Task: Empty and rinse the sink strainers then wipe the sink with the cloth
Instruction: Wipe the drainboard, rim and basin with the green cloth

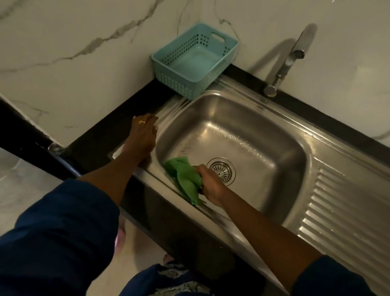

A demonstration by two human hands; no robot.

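Marble wall (pixel 64 41) behind, dark worktop (pixel 100 141) below, and we're at the steel sink (pixel 257 124). Our right hand (pixel 212 185) is down in the basin, fingers clenched around the green cloth (pixel 183 176), which lies against the near left corner, just beside the strainer (pixel 221 170) sitting in the drain. Our left hand (pixel 145 133) rests on the sink's left rim, fingers (pixel 152 120) released and flat. Blue basket (pixel 174 79) and tap (pixel 285 63) stand at the back.

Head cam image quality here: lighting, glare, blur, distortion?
Head view: dim, warm light; faucet casts a soft shadow on the wall; glare streaks on the sink rim; frame tilted, wide-angle stretch toward edges; right hand and cloth slightly blurred.
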